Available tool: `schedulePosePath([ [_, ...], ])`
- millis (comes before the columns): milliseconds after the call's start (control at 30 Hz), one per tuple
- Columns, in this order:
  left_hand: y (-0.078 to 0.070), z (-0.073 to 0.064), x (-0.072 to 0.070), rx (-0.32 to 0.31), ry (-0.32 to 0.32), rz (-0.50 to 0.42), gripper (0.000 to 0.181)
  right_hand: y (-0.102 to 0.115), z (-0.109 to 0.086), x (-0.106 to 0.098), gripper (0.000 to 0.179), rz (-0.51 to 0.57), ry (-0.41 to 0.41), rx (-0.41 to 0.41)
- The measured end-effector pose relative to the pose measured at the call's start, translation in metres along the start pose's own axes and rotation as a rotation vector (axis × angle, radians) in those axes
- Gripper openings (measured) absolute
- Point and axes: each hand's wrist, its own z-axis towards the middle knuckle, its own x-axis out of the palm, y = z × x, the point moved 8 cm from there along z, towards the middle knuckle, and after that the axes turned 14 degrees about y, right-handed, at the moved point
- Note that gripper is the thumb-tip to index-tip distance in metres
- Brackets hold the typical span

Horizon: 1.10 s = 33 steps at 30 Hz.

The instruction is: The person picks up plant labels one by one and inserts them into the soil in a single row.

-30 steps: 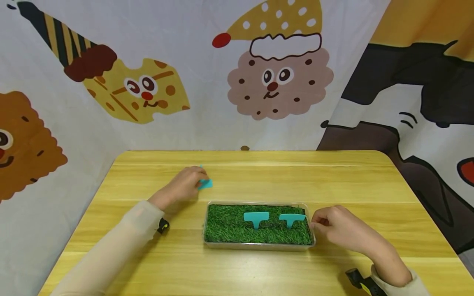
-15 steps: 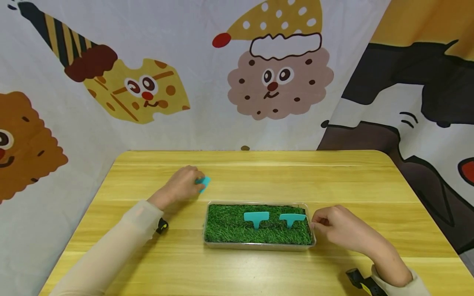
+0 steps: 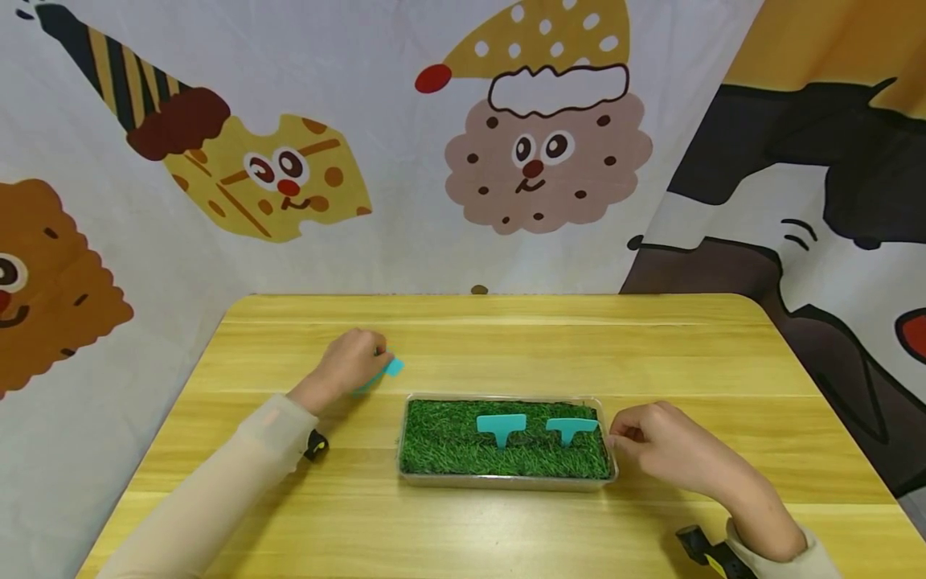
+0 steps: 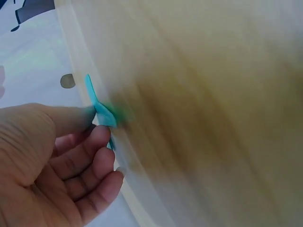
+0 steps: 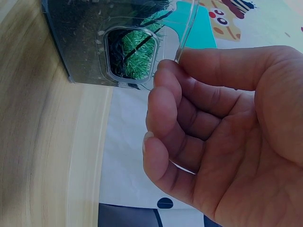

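My left hand (image 3: 349, 360) pinches a turquoise T-shaped plant label (image 3: 394, 367) between thumb and fingers, beyond the tray's left end. In the left wrist view the label (image 4: 105, 115) pokes out on both sides of the fingertips. A clear plastic tray (image 3: 506, 483) filled with green grass (image 3: 448, 450) stands on the table. Two matching labels, one near the middle (image 3: 501, 423) and one farther right (image 3: 570, 425), stand upright in the grass. My right hand (image 3: 669, 450) pinches the tray's right rim; the right wrist view shows thumb and index finger at that clear rim (image 5: 188, 33).
The wooden table (image 3: 499, 535) reaches back to a cloth backdrop (image 3: 398, 249) printed with cartoon biscuits. Dark wrist straps show at the left cuff (image 3: 317, 444) and the right cuff (image 3: 712, 553).
My left hand has drawn slightly left and turned the label, whose stem now points toward the lower left instead of up. The right hand and tray have stayed in place.
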Motion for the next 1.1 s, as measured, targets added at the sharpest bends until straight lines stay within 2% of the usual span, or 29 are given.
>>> schedulePosePath([
  [167,0.002,-0.002,-0.006,-0.016,-0.002,-0.031,0.027,0.0,0.0,0.0,0.019,-0.006,-0.001,-0.004],
  [333,0.001,-0.004,-0.019,0.036,0.036,-0.063,0.01,-0.001,0.0,0.0,0.019,-0.007,0.002,-0.002],
  [433,-0.001,-0.004,-0.023,0.062,0.068,-0.071,0.009,-0.001,0.0,-0.001,0.019,-0.013,0.001,0.0],
  [600,-0.004,0.001,-0.016,0.093,0.156,-0.017,0.028,-0.001,0.0,-0.001,0.019,-0.019,0.0,0.002],
  [733,-0.005,0.004,-0.008,0.099,0.209,0.027,0.031,-0.001,0.0,-0.001,0.019,-0.005,0.006,0.006],
  [933,-0.003,0.007,-0.003,0.103,0.25,0.026,0.031,-0.002,0.0,0.0,0.019,0.002,0.004,0.007],
  [1100,0.001,0.008,0.0,0.085,0.284,-0.015,0.034,-0.002,-0.001,0.0,0.019,0.005,0.005,0.005],
])
